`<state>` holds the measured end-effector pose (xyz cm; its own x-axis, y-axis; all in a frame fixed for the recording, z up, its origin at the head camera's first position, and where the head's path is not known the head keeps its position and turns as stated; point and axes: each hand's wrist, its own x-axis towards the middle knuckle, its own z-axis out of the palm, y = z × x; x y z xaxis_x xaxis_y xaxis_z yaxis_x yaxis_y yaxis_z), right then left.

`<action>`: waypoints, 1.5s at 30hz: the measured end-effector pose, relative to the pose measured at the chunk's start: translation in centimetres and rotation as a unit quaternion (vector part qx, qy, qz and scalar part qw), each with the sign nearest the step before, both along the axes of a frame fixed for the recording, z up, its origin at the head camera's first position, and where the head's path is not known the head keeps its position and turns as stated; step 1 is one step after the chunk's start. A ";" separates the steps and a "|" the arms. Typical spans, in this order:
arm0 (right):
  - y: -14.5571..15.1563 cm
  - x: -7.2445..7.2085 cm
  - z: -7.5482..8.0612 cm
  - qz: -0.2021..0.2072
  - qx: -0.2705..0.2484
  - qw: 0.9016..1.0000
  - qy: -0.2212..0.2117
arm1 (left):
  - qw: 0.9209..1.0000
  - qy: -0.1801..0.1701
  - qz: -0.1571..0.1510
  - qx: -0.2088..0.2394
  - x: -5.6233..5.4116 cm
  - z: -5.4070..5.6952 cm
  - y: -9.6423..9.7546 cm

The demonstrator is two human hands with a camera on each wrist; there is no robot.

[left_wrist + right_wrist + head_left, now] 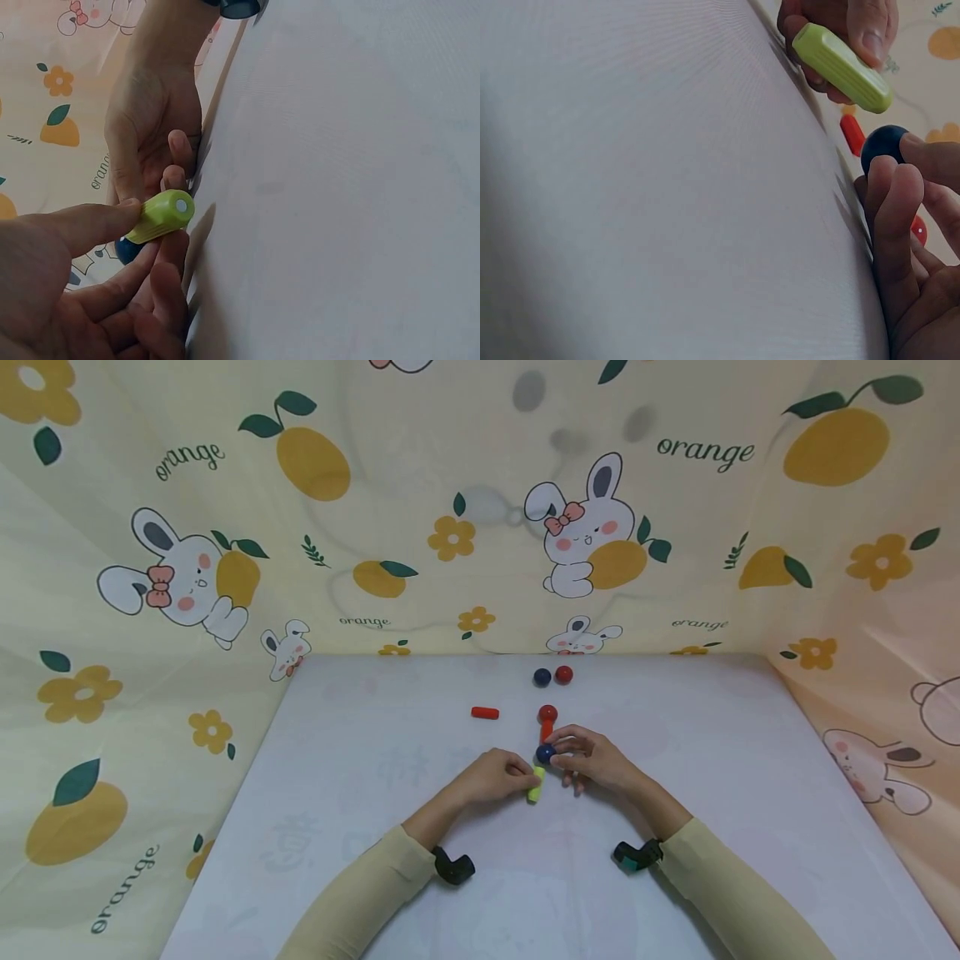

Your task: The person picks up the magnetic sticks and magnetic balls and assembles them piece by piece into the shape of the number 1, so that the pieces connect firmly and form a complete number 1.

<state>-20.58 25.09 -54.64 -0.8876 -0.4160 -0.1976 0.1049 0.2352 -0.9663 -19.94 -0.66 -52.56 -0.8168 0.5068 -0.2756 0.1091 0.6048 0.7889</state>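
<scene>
My left hand (497,775) pinches a yellow-green toy rod (535,787) between thumb and fingers. The rod has ribbed sides, and a silvery disc shows on its end in the left wrist view. A dark blue ball (545,753) is pinched by my right hand (596,758), thumb on one side and fingers on the other. In the right wrist view a small gap separates the rod (844,69) from the blue ball (883,146). Beyond the blue ball lies a red rod (547,731) with a red ball (548,714) at its far end; fingers partly cover the rod's near end.
Farther back on the white table (360,860), another blue ball (542,677) sits beside another red ball (564,675). A loose red rod (485,713) lies to the left. A patterned cloth (450,460) rises behind and along both sides of the table.
</scene>
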 end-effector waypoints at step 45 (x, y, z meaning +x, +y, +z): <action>0.2 -0.1 -0.5 0.005 -0.003 1.000 0.005 | 1.000 -0.024 0.012 0.003 -0.4 0.1 1.2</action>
<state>-20.73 25.27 -55.10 -0.8849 -0.4270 -0.1860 0.0929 0.2296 -0.9688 -20.38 0.54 -52.46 -0.8151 0.4885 -0.3114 0.0564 0.6020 0.7965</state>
